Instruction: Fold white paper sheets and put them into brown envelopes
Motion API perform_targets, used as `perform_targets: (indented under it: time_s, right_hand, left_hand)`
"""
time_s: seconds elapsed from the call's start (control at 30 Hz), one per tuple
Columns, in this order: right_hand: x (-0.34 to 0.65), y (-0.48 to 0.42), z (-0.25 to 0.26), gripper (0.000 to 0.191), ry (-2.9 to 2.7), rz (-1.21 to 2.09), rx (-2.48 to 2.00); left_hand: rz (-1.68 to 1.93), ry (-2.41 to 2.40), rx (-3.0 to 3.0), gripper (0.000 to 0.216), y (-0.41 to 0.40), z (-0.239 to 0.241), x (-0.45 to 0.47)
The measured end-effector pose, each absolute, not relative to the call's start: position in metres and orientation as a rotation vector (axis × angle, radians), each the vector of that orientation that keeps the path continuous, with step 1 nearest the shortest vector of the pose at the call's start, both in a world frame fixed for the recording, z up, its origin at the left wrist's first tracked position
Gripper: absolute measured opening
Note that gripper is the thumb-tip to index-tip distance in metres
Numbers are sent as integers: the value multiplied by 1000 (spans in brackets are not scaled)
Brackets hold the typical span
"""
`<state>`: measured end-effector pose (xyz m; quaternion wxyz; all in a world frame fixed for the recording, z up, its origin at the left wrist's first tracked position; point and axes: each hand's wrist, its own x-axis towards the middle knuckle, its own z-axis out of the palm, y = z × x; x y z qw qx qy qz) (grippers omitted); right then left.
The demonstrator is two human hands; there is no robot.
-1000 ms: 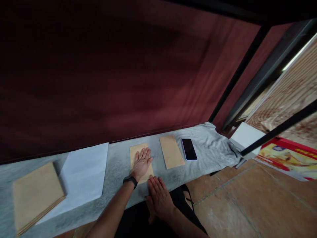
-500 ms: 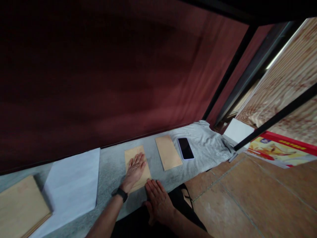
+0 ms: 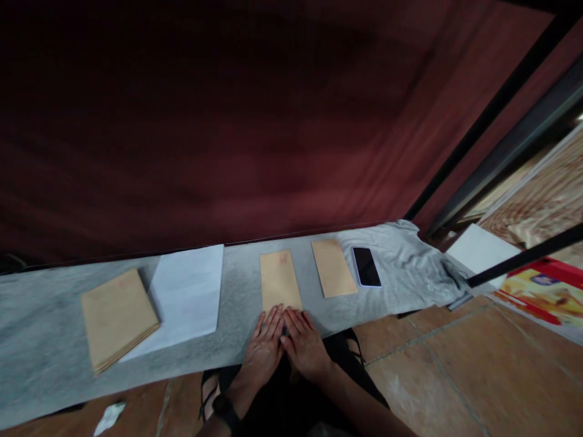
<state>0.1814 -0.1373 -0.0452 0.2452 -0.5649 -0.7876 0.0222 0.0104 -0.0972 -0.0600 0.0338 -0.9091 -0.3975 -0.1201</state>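
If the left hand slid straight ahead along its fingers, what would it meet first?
Probably the middle brown envelope: the left hand lies flat on the grey cloth with fingertips at the envelope's near edge, though contact is unclear.

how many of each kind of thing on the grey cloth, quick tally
single brown envelopes: 2
stack of brown envelopes: 1
white paper sheet: 1
phone: 1
total: 5
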Motion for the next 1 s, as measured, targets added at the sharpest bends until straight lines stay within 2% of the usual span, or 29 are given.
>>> perform_targets:
  time_s: [0.43,0.57,0.77,1.0]
  right_hand:
    - [196,-154,-62,61,-2139,-138,-1758]
    - [193,-155,-62,59,-2098,-182,-1785]
    - [178,-146,-51,46,-1986,-108,-1826]
    - [174,-145,-52,50,-2132,-30,-1732]
  left_hand:
    - [-538,-1341,-2711,73,-111,-74,1]
    - [-578,-1421,-2626,69,-113,-72,12]
    - [-510,-1354,-2699,54,-114,-63,20]
    - [-386,-1328,-2725,60,-116,-70,25]
